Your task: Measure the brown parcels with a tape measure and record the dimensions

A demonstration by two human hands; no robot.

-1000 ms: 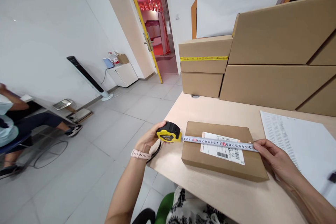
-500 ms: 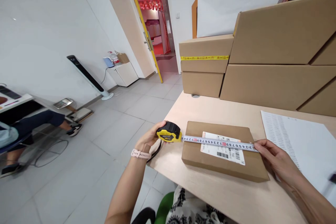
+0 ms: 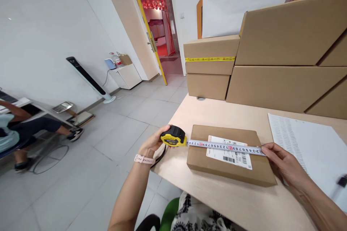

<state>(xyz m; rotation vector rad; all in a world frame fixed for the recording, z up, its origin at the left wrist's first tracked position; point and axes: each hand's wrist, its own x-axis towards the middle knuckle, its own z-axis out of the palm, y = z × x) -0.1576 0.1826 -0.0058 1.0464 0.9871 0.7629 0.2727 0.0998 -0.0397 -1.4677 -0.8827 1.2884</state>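
Note:
A yellow and black tape measure [image 3: 173,136] is gripped in my left hand [image 3: 155,140], just off the left end of a flat cardboard box [image 3: 217,171]. Its white blade runs across the box top, over a printed shipping label [image 3: 230,157]. At the box's right edge, my right hand [image 3: 283,160] pinches the blade's free end between thumb and fingers. The box lies flat on a light wooden table [image 3: 214,112]. A dark wrist strap hangs from the tape measure below my left hand.
Stacked cartons [image 3: 276,39] line the table's back. To the right lie printed sheets [image 3: 306,144] and a black-capped marker [image 3: 342,181]. On the left, a seated person [image 3: 35,126] is near a floor scale [image 3: 81,118] and a tower fan [image 3: 88,79]. A yellow-edged door [image 3: 149,29] stands open.
My hands, the box and the stretched tape keep their places relative to each other. The view shifts slightly. At the far left, the seated person has moved, and an arm now shows.

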